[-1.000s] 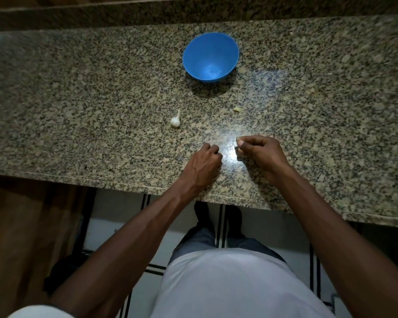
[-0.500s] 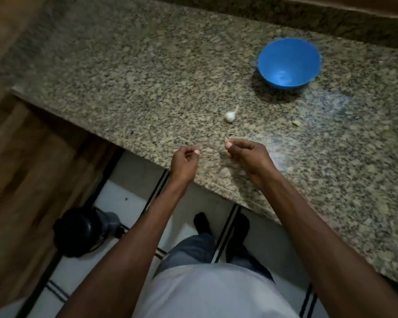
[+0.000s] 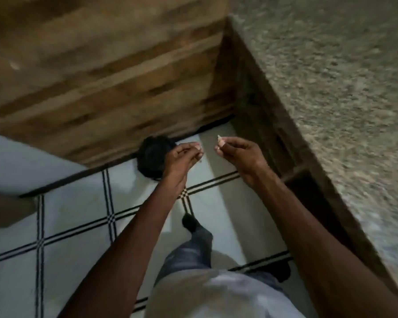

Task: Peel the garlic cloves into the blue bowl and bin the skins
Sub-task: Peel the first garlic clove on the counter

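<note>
1. Where pale floor tiles with black-and-white striped grout lines meet a brown wood-grain cabinet front, a round black bin stands on the floor against the cabinet's base.
2. The left hand hovers over the bin's right edge, its fingers curled together; whether they pinch any skin I cannot tell.
3. Just beside it, apart, the right hand has its fingers clamped on a small pale garlic piece, whose tip pokes up.
4. At far right runs the blurred speckled granite surface.
5. The blue bowl is out of view.
</note>
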